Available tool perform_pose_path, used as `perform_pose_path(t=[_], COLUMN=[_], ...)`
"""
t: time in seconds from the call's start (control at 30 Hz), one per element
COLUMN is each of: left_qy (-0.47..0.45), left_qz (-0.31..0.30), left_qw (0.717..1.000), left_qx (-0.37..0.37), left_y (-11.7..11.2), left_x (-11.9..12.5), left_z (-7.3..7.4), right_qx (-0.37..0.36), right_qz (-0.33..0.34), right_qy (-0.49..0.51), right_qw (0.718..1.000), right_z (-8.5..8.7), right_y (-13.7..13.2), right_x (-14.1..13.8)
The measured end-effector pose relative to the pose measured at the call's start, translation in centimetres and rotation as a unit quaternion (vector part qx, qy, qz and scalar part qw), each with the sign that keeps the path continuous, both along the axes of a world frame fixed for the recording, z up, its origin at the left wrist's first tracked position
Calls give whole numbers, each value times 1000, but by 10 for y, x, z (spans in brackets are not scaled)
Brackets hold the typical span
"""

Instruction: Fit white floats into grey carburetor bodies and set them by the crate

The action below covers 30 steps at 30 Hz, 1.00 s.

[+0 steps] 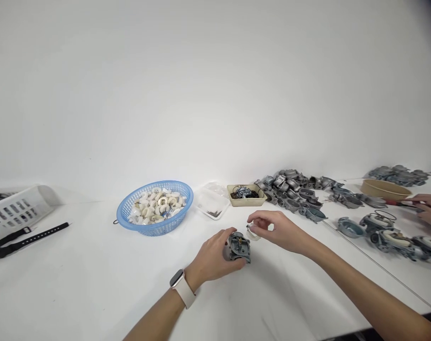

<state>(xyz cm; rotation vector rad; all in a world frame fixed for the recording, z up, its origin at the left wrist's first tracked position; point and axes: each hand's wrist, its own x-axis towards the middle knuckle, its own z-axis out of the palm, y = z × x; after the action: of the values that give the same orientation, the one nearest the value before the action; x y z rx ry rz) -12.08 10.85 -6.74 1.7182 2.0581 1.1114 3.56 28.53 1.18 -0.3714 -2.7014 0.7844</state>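
My left hand [215,258], with a smartwatch [182,286] on its wrist, grips a grey metal carburetor body [239,248] on the white table. The carburetor's open cavity faces up and shows a brass-coloured part inside. Just to the right, my right hand [272,229] pinches a small white carburetor float [253,234], held slightly apart from the carburetor. Part of the float is hidden behind the fingers. Beyond my hands stands a blue basket [190,201] holding several white and yellowish floats [158,203].
A clear tray [220,203] holds thin pins; a cream tray [233,201] holds dark rings. Metal bowls [290,187] are heaped at right, near assembled carburetors [393,239] and a tan basin [386,189]. Another person's hands [430,208] hold a red-handled tool. At left lie a white basket [23,208] and a black-strapped watch [34,239].
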Motion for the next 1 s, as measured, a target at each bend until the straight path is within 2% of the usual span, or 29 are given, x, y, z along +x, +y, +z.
perform_pose_path(t=[0.17, 0.33, 0.53, 0.7, 0.87, 1.0], left_qy=[36, 75, 94, 93, -14, -93], left_qz=[18, 25, 32, 11, -32, -33], left_qw=[999, 996, 994, 995, 999, 995], left_qx=[19, 39, 34, 33, -3, -28], left_y=[0, 2, 3, -1, -7, -11], left_x=[3, 4, 3, -1, -22, -34], left_z=[1, 1, -2, 0, 9, 13], right_qx=[156, 188, 133, 38, -54, -64], right_qz=[47, 79, 62, 11, 6, 9], right_qy=[12, -5, -9, -20, -48, -55], right_qw=[987, 979, 989, 999, 997, 996], right_z=[-11, -26, -19, -19, -28, -36], right_y=[-29, -52, -39, -12, 2, 2], right_x=[-7, -15, -8, -7, -10, -10])
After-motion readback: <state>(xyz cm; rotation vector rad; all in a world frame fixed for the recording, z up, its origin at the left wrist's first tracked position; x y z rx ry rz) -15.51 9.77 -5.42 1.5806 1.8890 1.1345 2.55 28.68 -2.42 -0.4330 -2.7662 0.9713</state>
